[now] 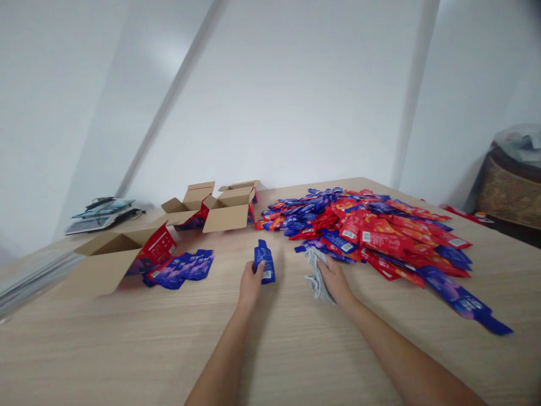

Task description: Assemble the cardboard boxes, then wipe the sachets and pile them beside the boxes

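Between the thumb and fingers of my left hand (251, 282) is a blue pouch (264, 260), its barcode side facing up and its narrow neck pointing away from me. My right hand (335, 277) is closed on a crumpled grey cloth (316, 275), just in front of a large heap of red and blue pouches (359, 223). Left of my left hand, several blue and purple pouches (186, 268) lie overlapping in a row on the table, beside an open box.
Open cardboard boxes (103, 262) stand on the left and at the back (230, 211) of the wooden table (169, 349). A stack of papers and a tablet-like device (99, 217) lies far left. One blue pouch (462, 296) sticks out from the heap at right.
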Available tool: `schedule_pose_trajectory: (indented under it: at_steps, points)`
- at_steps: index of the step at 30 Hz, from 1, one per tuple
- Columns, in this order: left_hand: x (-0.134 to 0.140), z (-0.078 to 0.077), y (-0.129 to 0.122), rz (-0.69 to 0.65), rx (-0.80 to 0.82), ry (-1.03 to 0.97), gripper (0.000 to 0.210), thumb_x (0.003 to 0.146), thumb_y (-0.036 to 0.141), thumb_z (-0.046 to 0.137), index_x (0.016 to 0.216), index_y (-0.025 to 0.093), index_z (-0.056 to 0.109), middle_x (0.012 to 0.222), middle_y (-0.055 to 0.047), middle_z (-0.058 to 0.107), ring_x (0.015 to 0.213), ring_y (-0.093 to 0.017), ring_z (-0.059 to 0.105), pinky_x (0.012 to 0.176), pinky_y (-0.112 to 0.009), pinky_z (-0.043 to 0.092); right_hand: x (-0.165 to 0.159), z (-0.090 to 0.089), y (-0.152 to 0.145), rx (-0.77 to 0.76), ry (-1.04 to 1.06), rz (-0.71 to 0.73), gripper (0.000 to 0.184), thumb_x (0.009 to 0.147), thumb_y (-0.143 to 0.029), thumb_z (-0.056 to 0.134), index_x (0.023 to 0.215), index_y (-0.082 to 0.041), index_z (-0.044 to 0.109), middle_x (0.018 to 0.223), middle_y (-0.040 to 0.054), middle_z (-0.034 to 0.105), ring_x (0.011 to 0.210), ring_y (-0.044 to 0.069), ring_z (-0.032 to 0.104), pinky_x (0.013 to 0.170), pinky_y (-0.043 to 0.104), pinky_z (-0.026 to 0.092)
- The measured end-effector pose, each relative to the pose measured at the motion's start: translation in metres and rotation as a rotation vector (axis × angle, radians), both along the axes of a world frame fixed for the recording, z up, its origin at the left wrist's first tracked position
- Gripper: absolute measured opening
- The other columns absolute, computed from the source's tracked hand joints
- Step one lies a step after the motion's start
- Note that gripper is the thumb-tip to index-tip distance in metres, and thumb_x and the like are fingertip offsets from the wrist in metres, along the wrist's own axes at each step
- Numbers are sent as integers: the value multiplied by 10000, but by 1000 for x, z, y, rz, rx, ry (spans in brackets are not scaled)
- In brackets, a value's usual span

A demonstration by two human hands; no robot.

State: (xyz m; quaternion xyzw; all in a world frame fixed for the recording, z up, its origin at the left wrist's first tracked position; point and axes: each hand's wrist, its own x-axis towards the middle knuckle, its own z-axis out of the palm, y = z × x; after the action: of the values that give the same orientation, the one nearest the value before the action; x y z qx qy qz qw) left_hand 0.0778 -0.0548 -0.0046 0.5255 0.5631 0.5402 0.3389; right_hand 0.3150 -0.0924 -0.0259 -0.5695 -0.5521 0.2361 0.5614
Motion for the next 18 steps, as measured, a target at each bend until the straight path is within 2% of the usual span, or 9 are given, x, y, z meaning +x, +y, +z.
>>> schedule_pose_trajectory:
  at_steps: [2, 4, 7, 9, 11, 13, 15, 18]
  points:
    - [-9, -4, 3, 93, 64, 185, 434, 639, 373, 706, 1007, 167, 606, 1130, -161, 592, 1144, -308, 483, 955, -423, 361, -4, -1, -1, -29, -21, 16, 353, 837, -446, 410, 950, -183, 615, 866, 54, 660, 851, 234, 591, 805, 364, 435]
    - [-9, -12, 2, 39, 78, 336, 502, 644, 373, 705, 1103, 211, 581, 1307, -167, 490, 1289, -326, 331, 1057, -499, 193, -8, -2, -3, -56, -66, 33, 334, 832, -457, 418, 876, -189, 611, 794, 42, 647, 792, 228, 591, 758, 350, 442]
    - [-4, -25, 4, -115, 60, 435, 375, 674, 352, 681, 1035, 267, 624, 1364, -124, 461, 1356, -316, 217, 1075, -550, 29, -11, -3, -5, -77, -104, 71, 305, 829, -445, 422, 821, -199, 603, 732, 25, 630, 749, 223, 593, 703, 331, 444]
    - [-12, -26, 11, -144, 48, 482, 293, 713, 295, 630, 1005, 295, 644, 1367, -87, 470, 1376, -292, 175, 1068, -562, -34, -11, -4, -6, -70, -98, 96, 300, 832, -434, 420, 843, -201, 609, 754, 24, 639, 765, 221, 598, 703, 327, 444]
    - [-32, -21, 22, -147, 36, 615, 337, 752, 234, 549, 1065, 329, 632, 1366, -55, 477, 1383, -274, 159, 1056, -575, -77, -10, -5, -6, -61, -86, 108, 301, 836, -432, 419, 870, -204, 613, 783, 26, 648, 784, 219, 601, 713, 326, 444]
    - [-63, -13, 34, -138, 13, 842, 428, 777, 207, 481, 1168, 350, 584, 1380, -42, 462, 1388, -286, 135, 1037, -608, -87, -10, -5, -7, -64, -89, 117, 300, 841, -436, 416, 873, -210, 611, 781, 24, 649, 782, 219, 602, 713, 326, 445]
    - [-99, -7, 44, -88, -51, 1064, 462, 803, 232, 437, 1241, 340, 539, 1415, -43, 416, 1384, -343, 93, 1001, -661, -84, -12, -5, -7, -72, -101, 127, 302, 846, -435, 412, 885, -211, 610, 783, 27, 651, 789, 223, 604, 724, 332, 445]
    - [-150, -2, 53, -4, -122, 1249, 467, 851, 311, 375, 1307, 347, 469, 1457, -26, 348, 1364, -411, 88, 953, -721, -48, -16, -4, -8, -64, -112, 153, 306, 851, -415, 411, 959, -208, 610, 835, 38, 662, 845, 228, 605, 775, 344, 440]
